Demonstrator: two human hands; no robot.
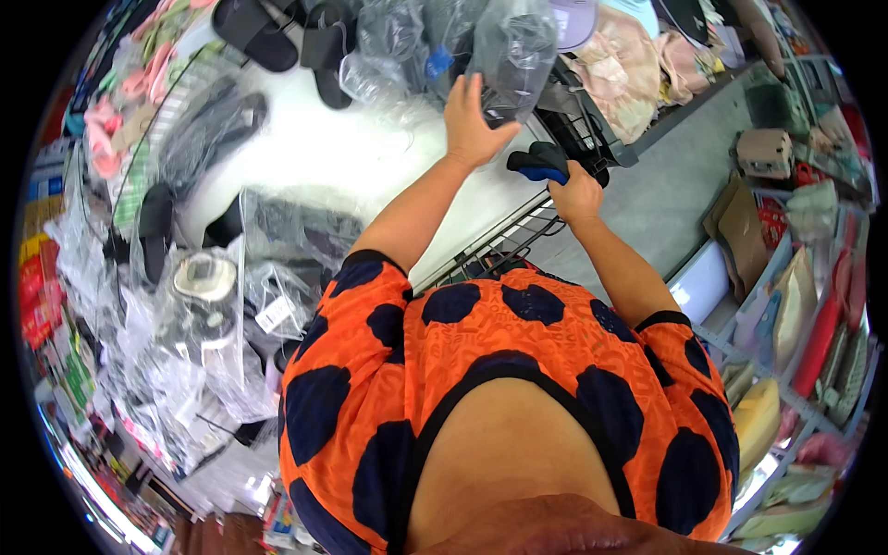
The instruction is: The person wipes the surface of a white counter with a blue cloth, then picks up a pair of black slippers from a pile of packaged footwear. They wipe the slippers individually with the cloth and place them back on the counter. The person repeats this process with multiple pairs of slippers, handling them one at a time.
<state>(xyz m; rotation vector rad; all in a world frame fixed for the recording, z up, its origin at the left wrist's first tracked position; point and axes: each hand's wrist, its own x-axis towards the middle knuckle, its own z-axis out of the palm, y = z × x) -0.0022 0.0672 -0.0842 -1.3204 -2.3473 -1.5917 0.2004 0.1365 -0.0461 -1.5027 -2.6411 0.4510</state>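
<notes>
My left hand (475, 128) reaches over a white tabletop (319, 146), its fingers spread against the near end of a clear plastic bag (517, 48) with something dark inside. It looks to touch the bag without closing on it. In my right hand (579, 193) is a small black and blue item (540, 163), perhaps folded cloth; its exact kind is unclear. That hand is just past the table's front edge, beside a black wire basket (572, 128). More clear bags (392, 41) are piled left of the one at my left hand.
Black slide sandals (257, 35) lie at the table's far side, and bagged dark footwear (208, 132) at the left. Nearer are bagged goods (205, 277). A lavender cap (574, 24) and pale pink fabric (617, 69) sit at the far right. Stocked shelves (791, 395) line my right.
</notes>
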